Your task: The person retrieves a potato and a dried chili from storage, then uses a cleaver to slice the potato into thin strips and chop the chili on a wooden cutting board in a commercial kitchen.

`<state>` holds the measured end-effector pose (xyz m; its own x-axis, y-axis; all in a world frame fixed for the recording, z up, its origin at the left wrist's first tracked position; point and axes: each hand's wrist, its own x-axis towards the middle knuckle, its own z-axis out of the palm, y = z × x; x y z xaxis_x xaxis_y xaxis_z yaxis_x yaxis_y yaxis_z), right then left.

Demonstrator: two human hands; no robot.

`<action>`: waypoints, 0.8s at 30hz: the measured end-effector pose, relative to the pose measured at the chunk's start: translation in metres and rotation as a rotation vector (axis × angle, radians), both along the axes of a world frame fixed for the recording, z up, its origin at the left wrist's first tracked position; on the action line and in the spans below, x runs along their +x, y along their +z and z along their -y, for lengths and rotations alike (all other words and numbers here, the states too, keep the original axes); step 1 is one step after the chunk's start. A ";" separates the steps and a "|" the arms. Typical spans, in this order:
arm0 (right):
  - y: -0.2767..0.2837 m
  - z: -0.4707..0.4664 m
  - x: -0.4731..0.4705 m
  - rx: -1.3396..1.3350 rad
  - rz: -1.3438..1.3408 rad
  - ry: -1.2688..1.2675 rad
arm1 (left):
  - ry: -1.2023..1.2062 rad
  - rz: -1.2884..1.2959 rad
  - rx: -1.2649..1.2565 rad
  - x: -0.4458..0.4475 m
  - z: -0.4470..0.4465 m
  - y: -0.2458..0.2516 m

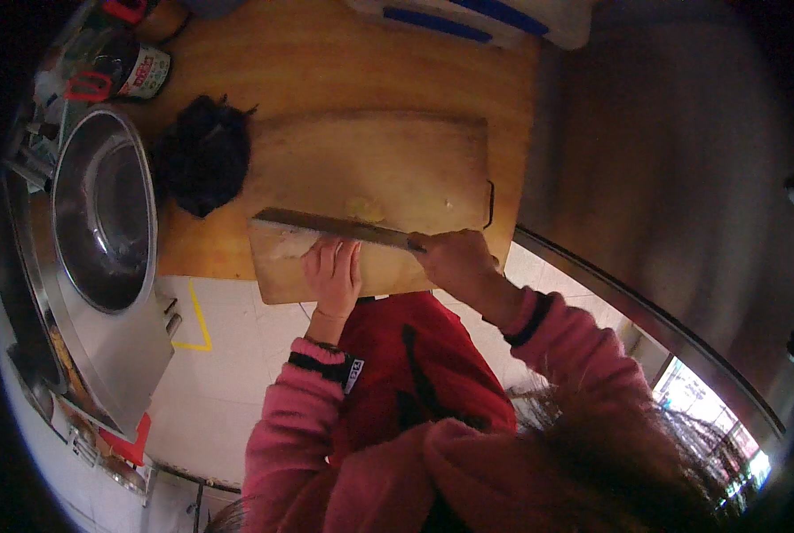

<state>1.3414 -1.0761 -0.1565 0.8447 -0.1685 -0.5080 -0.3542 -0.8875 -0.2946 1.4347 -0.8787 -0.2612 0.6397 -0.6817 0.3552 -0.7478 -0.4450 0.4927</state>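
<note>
My right hand (453,263) is closed around the handle of a large kitchen knife (344,225), whose long blade points left across a wooden cutting board (370,153). Just below the blade, my left hand (334,270) rests on the board near its front edge, fingers bent and close together; whether anything lies under the fingertips is hidden. A small pale yellowish piece of food (365,208) lies right behind the blade. Little pale bits are scattered on the board left of my left hand.
Left of the board sits a dark plastic bag (207,156), and beyond it a large metal bowl (104,213). A labelled jar (145,72) stands at the back left. A white container with blue strips (463,20) is at the back. A metal surface (637,200) rises on the right.
</note>
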 end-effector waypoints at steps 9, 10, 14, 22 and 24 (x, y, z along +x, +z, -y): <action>0.029 0.004 -0.003 0.005 -0.124 -0.001 | 0.005 -0.017 -0.023 0.000 0.001 -0.003; 0.019 -0.001 0.003 0.012 -0.173 -0.015 | 0.005 -0.014 -0.005 0.000 0.002 -0.002; -0.001 0.000 0.011 0.035 -0.097 -0.039 | -0.031 0.008 0.049 0.003 0.000 0.008; 0.059 0.019 -0.009 0.054 -0.189 0.013 | -0.030 0.053 0.041 0.011 -0.007 0.006; 0.055 0.015 -0.004 0.046 -0.201 0.013 | -0.021 0.044 0.023 0.011 -0.005 0.003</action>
<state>1.3376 -1.0915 -0.1018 0.7277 -0.1313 -0.6732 -0.3988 -0.8796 -0.2595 1.4453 -0.8732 -0.2577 0.6089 -0.7035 0.3666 -0.7781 -0.4396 0.4487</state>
